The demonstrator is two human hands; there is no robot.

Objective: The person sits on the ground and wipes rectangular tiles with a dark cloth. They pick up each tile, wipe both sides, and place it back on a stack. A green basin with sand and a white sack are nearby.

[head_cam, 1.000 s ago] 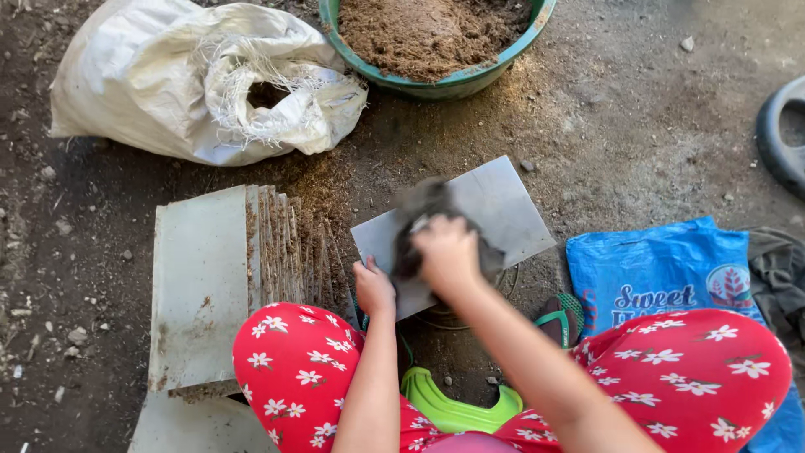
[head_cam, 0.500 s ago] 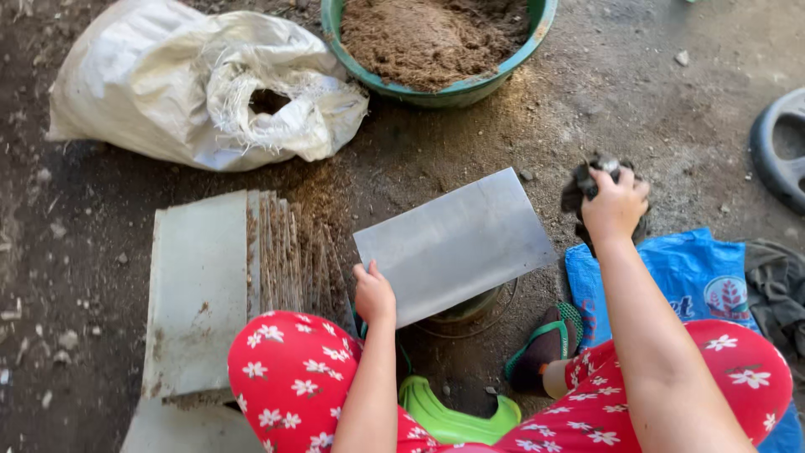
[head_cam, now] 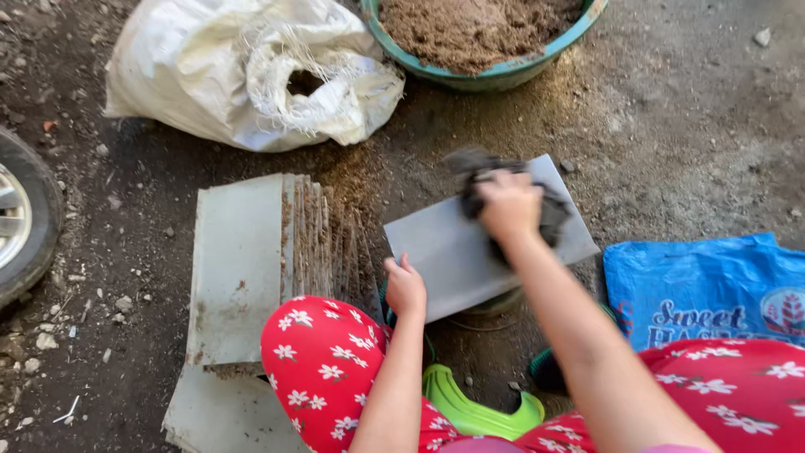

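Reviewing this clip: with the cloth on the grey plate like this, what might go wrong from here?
The grey plate rests tilted over a small support, steadied only by the left hand at its near edge; pressure from the right hand with the dark cloth could tip or slide it. Its thin edge may hurt the fingers. Loose soil on the ground could dirty it again.
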